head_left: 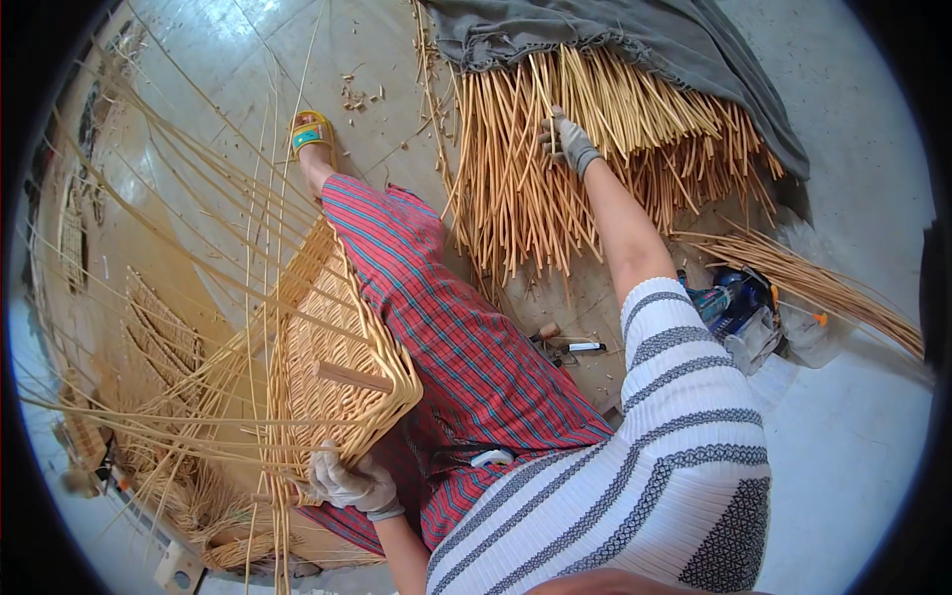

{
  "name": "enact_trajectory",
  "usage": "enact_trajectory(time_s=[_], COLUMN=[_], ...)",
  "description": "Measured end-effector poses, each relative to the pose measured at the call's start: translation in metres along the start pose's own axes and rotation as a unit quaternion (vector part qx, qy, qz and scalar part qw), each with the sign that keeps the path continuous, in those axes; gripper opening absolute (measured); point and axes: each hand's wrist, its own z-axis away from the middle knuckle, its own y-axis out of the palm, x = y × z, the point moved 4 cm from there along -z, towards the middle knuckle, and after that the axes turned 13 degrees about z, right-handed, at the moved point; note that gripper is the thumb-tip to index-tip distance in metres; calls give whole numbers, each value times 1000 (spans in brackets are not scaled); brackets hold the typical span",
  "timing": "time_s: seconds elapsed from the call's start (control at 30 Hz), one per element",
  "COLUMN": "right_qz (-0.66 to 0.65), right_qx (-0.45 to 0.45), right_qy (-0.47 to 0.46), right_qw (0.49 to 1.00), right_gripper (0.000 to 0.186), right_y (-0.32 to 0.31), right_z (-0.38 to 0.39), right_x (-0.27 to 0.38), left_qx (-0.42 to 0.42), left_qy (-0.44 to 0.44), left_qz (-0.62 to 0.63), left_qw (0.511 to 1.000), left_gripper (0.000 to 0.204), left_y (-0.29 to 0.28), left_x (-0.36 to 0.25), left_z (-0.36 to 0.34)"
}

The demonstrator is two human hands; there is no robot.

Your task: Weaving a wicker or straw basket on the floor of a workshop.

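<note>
My left hand [354, 484], in a pale work glove, is closed on the lower edge of a partly woven wicker basket [332, 342]. The basket leans by my left leg, and long loose wicker stakes [178, 421] fan out from it to the left. A short wooden stick [353, 377] lies against its woven side. Stretched far forward, my gloved right hand [570, 142] is at a large heap of wicker rods [521, 188]. Its fingers are curled round a rod there; how many rods they hold is hard to make out.
A grey cloth [635, 35] covers the heap's far end. Right of it lie a thinner bundle of rods [813, 273], a blue bottle [739, 297] and clear plastic. A white marker-like item [585, 347] rests on the floor. Cut scraps [359, 94] lie near my sandalled foot [312, 139].
</note>
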Motion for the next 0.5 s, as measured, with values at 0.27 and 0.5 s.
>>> enact_trajectory(time_s=[0.27,0.5], right_qz=[463,445], right_qx=[-141,-250], right_qy=[-18,-27], right_qw=[875,860], right_gripper=[61,72], right_y=[12,15], right_z=[-16,-30], right_x=[23,24], left_qx=[4,8], left_qy=[7,-8], left_qz=[-12,-3], left_qw=[1000,1000], left_gripper=[44,45], left_y=[1,1], left_x=[0,3], left_z=[-1,0])
